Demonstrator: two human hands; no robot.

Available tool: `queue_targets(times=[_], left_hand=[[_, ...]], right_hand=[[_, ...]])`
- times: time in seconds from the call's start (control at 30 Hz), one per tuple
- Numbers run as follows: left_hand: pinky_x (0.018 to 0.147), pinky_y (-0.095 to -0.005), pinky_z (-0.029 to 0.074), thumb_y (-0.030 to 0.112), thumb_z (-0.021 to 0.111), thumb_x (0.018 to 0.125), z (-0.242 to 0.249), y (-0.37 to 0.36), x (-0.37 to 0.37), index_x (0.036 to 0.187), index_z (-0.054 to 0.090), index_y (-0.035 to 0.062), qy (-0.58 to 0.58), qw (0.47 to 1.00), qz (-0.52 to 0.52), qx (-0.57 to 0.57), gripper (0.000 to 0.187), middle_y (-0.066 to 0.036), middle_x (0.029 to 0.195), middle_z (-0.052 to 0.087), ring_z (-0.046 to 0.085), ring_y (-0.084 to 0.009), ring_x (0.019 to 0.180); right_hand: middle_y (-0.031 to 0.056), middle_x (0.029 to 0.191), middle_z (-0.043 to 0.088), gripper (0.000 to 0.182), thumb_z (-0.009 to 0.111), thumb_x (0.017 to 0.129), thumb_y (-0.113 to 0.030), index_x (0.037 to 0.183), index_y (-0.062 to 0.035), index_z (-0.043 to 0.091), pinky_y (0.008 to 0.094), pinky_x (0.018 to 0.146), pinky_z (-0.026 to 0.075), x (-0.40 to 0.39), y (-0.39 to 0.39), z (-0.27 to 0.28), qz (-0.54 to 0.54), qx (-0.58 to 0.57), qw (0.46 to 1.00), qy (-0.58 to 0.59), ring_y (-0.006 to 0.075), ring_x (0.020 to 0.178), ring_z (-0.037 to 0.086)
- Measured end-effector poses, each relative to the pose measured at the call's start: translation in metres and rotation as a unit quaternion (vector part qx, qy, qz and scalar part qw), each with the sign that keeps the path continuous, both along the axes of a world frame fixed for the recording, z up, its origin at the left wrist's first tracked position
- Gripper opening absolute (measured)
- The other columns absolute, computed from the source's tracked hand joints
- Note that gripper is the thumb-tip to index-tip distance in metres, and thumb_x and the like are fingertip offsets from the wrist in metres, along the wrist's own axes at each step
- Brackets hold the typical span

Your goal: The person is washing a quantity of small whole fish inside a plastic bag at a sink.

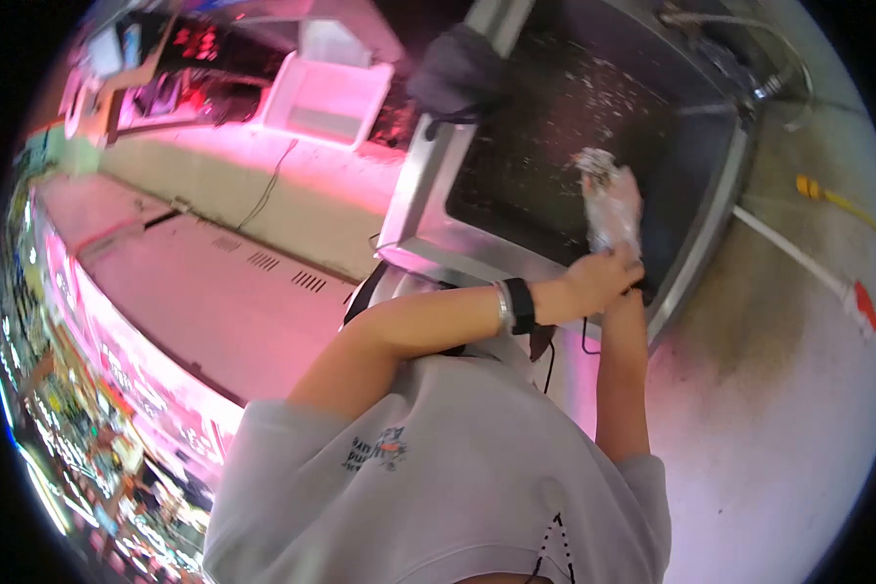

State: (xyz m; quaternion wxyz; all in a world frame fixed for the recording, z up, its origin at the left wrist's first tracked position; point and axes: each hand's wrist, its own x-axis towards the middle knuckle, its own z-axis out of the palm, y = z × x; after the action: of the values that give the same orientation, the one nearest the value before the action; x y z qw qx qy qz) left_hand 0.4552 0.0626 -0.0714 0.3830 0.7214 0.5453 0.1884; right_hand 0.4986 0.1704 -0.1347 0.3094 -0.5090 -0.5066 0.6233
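Observation:
Over the metal sink (423,195), my right hand (625,195) is covered by a thin clear plastic glove (608,219). Small pale and brown scraps (597,165) show at its finger end, and the plastic hides how the fingers lie. My left hand (594,284), with a black band and a bracelet at its wrist, crosses over to the right wrist. Its fingers are closed on the glove's cuff. Below the hands, dark water (545,146) in the basin carries many floating bits.
A dark cloth (457,73) hangs over the sink's left rim. Farther left are a white crate (326,97) and a long pink-lit counter (214,292). A tap (769,88) with a hose stands at the far right corner. Along the right wall is a white pole (793,253) with a red end.

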Motion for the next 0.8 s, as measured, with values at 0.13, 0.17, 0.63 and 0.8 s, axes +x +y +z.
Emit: queue_targets(times=[0.13, 0.17, 0.63, 0.8], left_hand=[[0.065, -0.0346, 0.052, 0.013, 0.069, 0.061, -0.010, -0.003, 0.006, 0.114, 0.047, 0.0105, 0.028, 0.998, 0.000, 0.064, 0.058, -0.020, 0.104, 0.045, 0.059, -0.0306, 0.082], [0.065, -0.0332, 0.052, 0.016, 0.070, 0.061, -0.009, -0.004, 0.004, 0.113, 0.048, 0.0110, 0.039, 0.995, -0.010, 0.087, 0.057, -0.020, 0.104, 0.045, 0.060, -0.0296, 0.082], [0.059, -0.0315, 0.053, 0.016, 0.064, 0.066, -0.006, -0.012, -0.015, 0.110, 0.050, 0.0133, 0.035, 0.992, 0.029, 0.117, 0.046, -0.018, 0.101, 0.044, 0.061, -0.0277, 0.079], [0.057, -0.0307, 0.053, 0.015, 0.064, 0.066, -0.010, -0.016, -0.018, 0.107, 0.051, 0.0131, 0.031, 0.989, 0.054, 0.137, 0.043, -0.017, 0.100, 0.045, 0.060, -0.0265, 0.079]], right_hand=[[0.0167, 0.102, 0.057, 0.030, 0.042, 0.091, -0.026, 0.103, 0.0004, 0.051, 0.0345, 0.080, 0.046, 0.019, 0.004, -0.037, 0.154, 0.180, 0.931, -0.277, 0.0253, 0.093, 0.054], [0.0167, 0.102, 0.057, 0.030, 0.042, 0.091, -0.026, 0.103, 0.0004, 0.051, 0.0345, 0.080, 0.046, 0.020, 0.005, -0.045, 0.167, 0.183, 0.931, -0.267, 0.0253, 0.093, 0.054], [0.0174, 0.105, 0.054, 0.037, 0.043, 0.090, -0.028, 0.108, 0.0045, 0.048, 0.0376, 0.080, 0.046, 0.006, 0.015, -0.070, -0.005, -0.208, 0.946, 0.248, 0.0281, 0.094, 0.053], [0.0161, 0.102, 0.055, 0.035, 0.043, 0.090, -0.026, 0.108, 0.0030, 0.049, 0.0354, 0.078, 0.046, -0.012, 0.007, -0.047, -0.088, -0.311, 0.875, 0.359, 0.0272, 0.092, 0.053]])
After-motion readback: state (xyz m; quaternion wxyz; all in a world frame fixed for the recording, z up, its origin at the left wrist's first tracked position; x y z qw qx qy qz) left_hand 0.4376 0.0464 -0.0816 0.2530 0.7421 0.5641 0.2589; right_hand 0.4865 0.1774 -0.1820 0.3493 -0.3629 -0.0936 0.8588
